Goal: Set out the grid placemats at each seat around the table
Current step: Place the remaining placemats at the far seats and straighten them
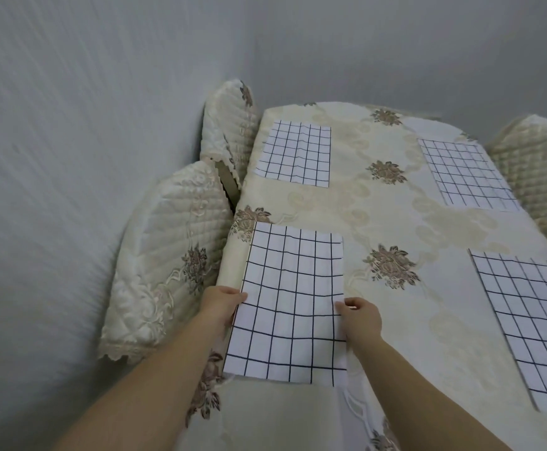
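A white placemat with a dark grid (290, 301) lies on the near left part of the table (373, 216), which wears a cream floral cloth. My left hand (221, 302) grips its left edge and my right hand (361, 315) pinches its right edge. Three more grid placemats lie flat: one at the far left (296, 154), one at the far right (467, 174), one at the near right (532, 320).
Two chairs with quilted cream covers stand along the table's left side, one near (164, 265) and one farther back (229, 125), both close to the grey wall. Another covered chair (538, 167) stands at the right side.
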Demonstrator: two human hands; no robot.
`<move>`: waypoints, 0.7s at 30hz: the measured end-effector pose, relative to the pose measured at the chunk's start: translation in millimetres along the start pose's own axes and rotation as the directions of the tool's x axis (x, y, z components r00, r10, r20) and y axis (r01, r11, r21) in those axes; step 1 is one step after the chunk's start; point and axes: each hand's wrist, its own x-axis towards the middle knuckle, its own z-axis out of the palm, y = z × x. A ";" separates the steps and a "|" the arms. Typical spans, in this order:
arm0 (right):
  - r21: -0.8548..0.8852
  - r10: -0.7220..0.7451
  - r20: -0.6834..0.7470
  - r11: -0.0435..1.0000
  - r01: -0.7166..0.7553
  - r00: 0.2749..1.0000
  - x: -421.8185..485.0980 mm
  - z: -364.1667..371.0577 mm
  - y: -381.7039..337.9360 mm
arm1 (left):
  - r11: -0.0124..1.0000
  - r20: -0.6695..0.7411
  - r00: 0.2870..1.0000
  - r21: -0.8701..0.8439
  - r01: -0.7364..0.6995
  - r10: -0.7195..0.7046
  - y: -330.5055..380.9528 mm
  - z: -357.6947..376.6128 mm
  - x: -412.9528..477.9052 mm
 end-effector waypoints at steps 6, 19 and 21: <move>-0.012 0.008 -0.011 1.000 -0.008 1.000 18.7 8.4 -9.7 | 1.000 -0.029 1.000 0.022 0.000 0.000 8.2 6.4 18.9; -0.031 0.003 -0.010 1.000 -0.003 1.000 34.7 11.0 -24.0 | 1.000 -0.040 0.999 0.020 -0.016 0.017 19.3 10.8 35.2; -0.023 0.003 -0.003 1.000 -0.003 1.000 36.2 11.5 -26.3 | 0.999 -0.059 0.998 0.039 -0.029 0.031 21.1 9.2 37.9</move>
